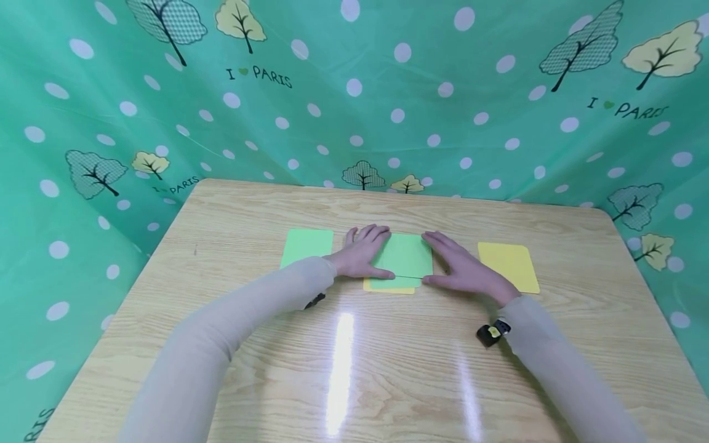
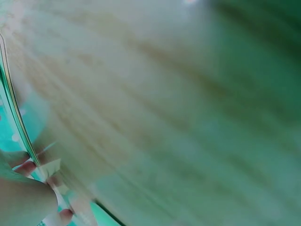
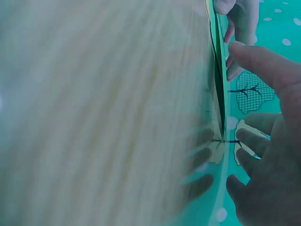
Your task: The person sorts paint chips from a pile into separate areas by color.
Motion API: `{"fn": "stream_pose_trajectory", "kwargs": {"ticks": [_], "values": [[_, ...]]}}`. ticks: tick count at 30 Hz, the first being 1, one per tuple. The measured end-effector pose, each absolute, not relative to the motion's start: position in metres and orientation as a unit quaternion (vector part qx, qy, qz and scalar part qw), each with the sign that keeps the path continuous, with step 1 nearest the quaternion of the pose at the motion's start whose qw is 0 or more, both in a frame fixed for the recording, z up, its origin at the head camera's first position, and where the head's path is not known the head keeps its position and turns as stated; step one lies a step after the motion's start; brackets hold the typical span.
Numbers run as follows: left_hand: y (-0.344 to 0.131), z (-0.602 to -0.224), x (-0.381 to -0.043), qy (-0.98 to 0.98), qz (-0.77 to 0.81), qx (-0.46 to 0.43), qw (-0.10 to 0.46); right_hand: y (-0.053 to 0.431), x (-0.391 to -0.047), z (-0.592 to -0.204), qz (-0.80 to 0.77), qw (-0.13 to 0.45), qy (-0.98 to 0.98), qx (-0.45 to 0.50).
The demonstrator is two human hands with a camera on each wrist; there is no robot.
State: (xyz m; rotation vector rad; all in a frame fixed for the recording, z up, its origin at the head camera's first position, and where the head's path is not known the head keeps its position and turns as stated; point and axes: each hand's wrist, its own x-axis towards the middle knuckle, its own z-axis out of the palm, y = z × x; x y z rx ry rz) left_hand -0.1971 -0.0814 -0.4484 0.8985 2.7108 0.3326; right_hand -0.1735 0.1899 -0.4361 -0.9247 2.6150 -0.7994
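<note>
A light green paper sheet lies on top of a small stack in the middle of the table. Below its near edge show another green sheet and a yellow sheet. My left hand rests at the stack's left side, thumb and fingers spread along that edge. On the right side, my right hand has its fingertips by the far corner and its thumb by the near corner. The right wrist view shows the stack edge-on, its green layers slightly parted, beside the outstretched thumb.
Left of the stack lies a separate green sheet, partly behind the left forearm. A yellow sheet lies beyond the right hand. The wooden table is shiny, and a green dotted curtain hangs along its far edge and sides.
</note>
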Motion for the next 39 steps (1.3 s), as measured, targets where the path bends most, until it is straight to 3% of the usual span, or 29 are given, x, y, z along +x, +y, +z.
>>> {"fn": "stream_pose_trajectory", "kwargs": {"ticks": [25, 39], "values": [[-0.084, -0.447, -0.202, 0.929, 0.146, 0.316, 0.126, 0.181, -0.191, -0.444, -0.330, 0.163, 0.879, -0.302], [-0.090, -0.443, -0.203, 0.915, 0.207, 0.328, 0.111, 0.179, -0.190, -0.441, -0.342, 0.146, 0.876, -0.308]]}}
